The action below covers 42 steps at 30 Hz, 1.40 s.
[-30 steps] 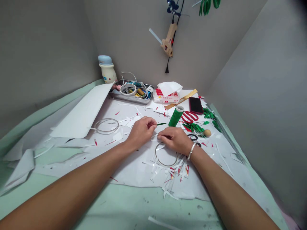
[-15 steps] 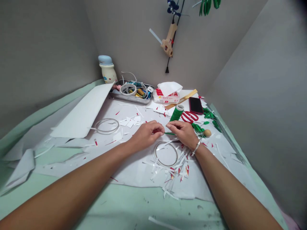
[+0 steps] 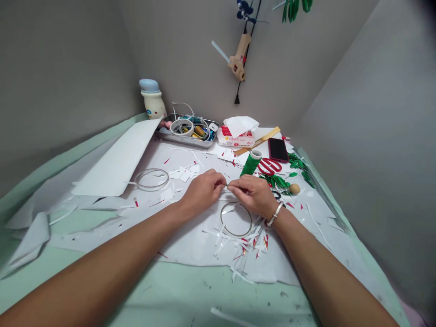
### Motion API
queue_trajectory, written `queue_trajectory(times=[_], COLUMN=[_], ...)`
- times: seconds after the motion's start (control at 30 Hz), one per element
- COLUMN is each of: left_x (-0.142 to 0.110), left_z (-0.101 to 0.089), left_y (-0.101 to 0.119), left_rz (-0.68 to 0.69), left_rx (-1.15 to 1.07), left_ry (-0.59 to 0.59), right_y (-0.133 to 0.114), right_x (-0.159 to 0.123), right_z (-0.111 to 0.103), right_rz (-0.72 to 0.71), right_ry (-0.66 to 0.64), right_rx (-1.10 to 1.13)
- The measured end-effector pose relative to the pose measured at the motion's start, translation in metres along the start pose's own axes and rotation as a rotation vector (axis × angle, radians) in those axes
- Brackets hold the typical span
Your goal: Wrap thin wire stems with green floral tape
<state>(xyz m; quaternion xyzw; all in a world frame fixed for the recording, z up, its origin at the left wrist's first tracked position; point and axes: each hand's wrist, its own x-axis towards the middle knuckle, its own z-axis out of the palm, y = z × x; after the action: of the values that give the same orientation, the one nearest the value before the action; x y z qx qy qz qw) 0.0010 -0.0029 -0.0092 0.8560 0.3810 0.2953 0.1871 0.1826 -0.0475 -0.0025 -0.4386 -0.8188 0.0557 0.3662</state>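
Observation:
My left hand (image 3: 206, 187) and my right hand (image 3: 251, 193) meet fingertip to fingertip above the paper. Both are closed in a pinch on a thin green strip (image 3: 228, 185), of which only a tiny bit shows between the fingers. Just behind the right hand stands a spool of green thread (image 3: 250, 164), tilted a little. Below the hands lies a clear ring-shaped coil (image 3: 222, 219). Green leaf-like pieces (image 3: 277, 181) and a round wooden bead (image 3: 294, 189) are to the right of my right hand.
Red-handled scissors (image 3: 270, 166), a phone (image 3: 278, 150) and a tissue pack (image 3: 236, 136) lie at the back. A metal tray (image 3: 200, 142) holds tape and spools, beside a bottle (image 3: 155, 105). A glue gun (image 3: 239, 59) hangs on the wall. Paper scraps (image 3: 255, 240) litter the front.
My right hand has moved left until its fingertips meet the left hand's, and less of the green strip shows. My left hand has shifted slightly left.

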Motion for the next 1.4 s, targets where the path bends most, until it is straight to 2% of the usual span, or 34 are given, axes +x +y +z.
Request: queue_trajectory(times=[0.13,0.23,0.3,0.43,0.6,0.7,0.77,0.9,1.03,1.13,1.2,1.27,1.4], left_x=[-0.002,-0.001,0.0,0.001,0.003,0.003,0.001,-0.002,-0.003,-0.002,0.0,0.001,0.003], left_z=[0.0,-0.002,-0.003,-0.004,-0.002,-0.001,0.0,0.0,-0.001,-0.003,-0.003,-0.003,0.0], left_y=[0.006,0.009,0.01,0.008,-0.001,-0.002,0.0,0.006,0.011,0.012,0.01,0.008,0.001], left_rz=[0.117,0.109,0.076,-0.007,-0.091,-0.085,-0.056,0.048,0.095,0.069,0.035,-0.002,-0.057], left_rx=[-0.04,-0.139,-0.203,-0.242,-0.1,-0.02,-0.003,-0.016,-0.101,-0.189,-0.235,-0.257,-0.196], left_ry=[-0.099,-0.116,-0.079,0.022,0.113,0.065,0.02,-0.074,-0.145,-0.115,-0.066,-0.015,0.091], right_y=[0.009,0.021,0.027,0.025,0.008,0.001,0.0,0.005,0.022,0.033,0.034,0.03,0.016], right_x=[0.0,-0.001,-0.002,-0.003,-0.002,-0.001,-0.001,0.0,-0.001,-0.003,-0.003,-0.004,-0.003], right_z=[-0.002,-0.001,0.0,0.003,0.005,0.004,0.003,0.0,0.0,0.002,0.003,0.004,0.006], right_rz=[0.145,0.262,0.301,0.25,0.062,-0.013,-0.01,0.102,0.276,0.368,0.376,0.34,0.179], right_ry=[0.094,0.123,0.085,-0.058,-0.174,-0.121,-0.053,0.056,0.096,0.024,-0.027,-0.08,-0.207], right_rx=[0.108,0.176,0.188,0.136,0.027,-0.031,-0.037,0.038,0.182,0.236,0.236,0.196,0.077])
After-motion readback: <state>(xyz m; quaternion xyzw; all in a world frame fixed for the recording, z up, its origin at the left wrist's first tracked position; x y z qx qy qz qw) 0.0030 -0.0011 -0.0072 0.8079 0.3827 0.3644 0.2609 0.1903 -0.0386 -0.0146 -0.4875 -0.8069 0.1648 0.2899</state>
